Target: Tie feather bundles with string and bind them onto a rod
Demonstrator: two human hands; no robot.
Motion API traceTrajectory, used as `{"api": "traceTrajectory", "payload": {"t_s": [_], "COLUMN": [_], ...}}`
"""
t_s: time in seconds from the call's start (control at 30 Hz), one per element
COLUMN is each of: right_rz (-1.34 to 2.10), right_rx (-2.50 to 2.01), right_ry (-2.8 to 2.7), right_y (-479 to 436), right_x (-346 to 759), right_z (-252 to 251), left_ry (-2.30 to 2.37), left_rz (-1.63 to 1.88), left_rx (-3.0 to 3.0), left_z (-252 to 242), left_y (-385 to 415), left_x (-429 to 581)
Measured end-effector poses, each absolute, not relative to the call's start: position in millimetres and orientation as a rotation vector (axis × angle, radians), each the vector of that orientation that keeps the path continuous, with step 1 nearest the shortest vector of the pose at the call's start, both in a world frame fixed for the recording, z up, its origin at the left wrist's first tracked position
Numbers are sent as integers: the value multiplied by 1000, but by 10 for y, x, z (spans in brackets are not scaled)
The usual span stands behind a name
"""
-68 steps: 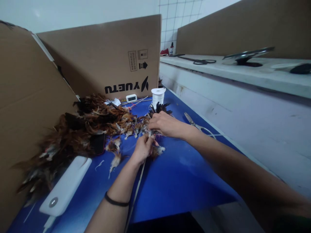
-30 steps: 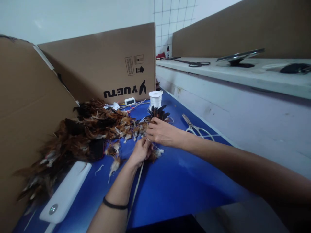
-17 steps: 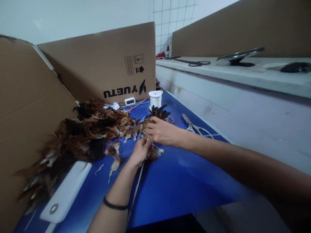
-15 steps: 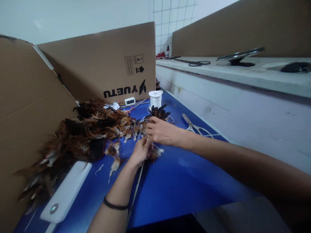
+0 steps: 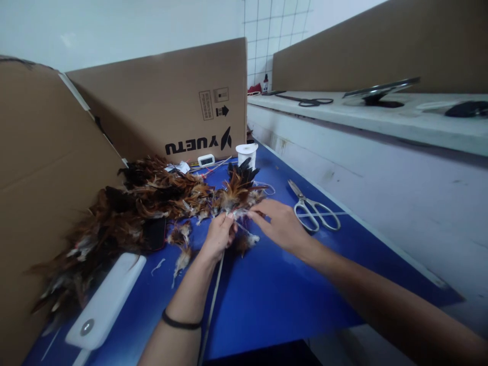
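My left hand [image 5: 218, 236] is closed around a thin pale rod [image 5: 211, 310] at the base of a bunch of brown and black feathers [image 5: 238, 189] that fans up and away from it. My right hand [image 5: 280, 225] is just right of the bunch, fingertips pinched near the feather bases, seemingly on a thin white thread that I cannot make out clearly. A white thread spool [image 5: 246, 153] stands behind the bunch. A big heap of brown feathers [image 5: 125, 208] lies to the left on the blue table [image 5: 274, 290].
Scissors [image 5: 312, 209] lie right of my right hand. A white device [image 5: 104, 300] sits at the front left, a small white timer [image 5: 206, 160] by the cardboard box [image 5: 163, 96]. Cardboard walls stand left and behind. A raised ledge [image 5: 362, 114] on the right carries scissors and dark objects.
My right hand has come off the top of the feather bunch and moved right and nearer, uncovering the bunch, which now fans upward. My left hand stays at the rod.
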State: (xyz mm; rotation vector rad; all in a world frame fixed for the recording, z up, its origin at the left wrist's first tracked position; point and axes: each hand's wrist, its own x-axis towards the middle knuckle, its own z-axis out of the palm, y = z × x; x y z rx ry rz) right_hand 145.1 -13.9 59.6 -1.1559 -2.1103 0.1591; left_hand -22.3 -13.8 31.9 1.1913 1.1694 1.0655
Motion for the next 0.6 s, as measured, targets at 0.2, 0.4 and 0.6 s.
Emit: {"api": "traceTrajectory", "payload": {"t_s": [0.2,0.4,0.6], "right_rz": [1397,1641,1681], "right_rx": [-1053,-906,-923], "right_ry": [-1671,-1237,-1132], "right_y": [-45,81,105], "right_x": [1190,890,851], "right_z": [401,327,232], "left_ry": [1170,1179,1095], "left_rz": [1066,1053,1036], "left_rx": [1239,1269,1227], "left_z": [354,336,317], "left_y": [-178,-184,-190], "left_x": [-166,-149,-168]}}
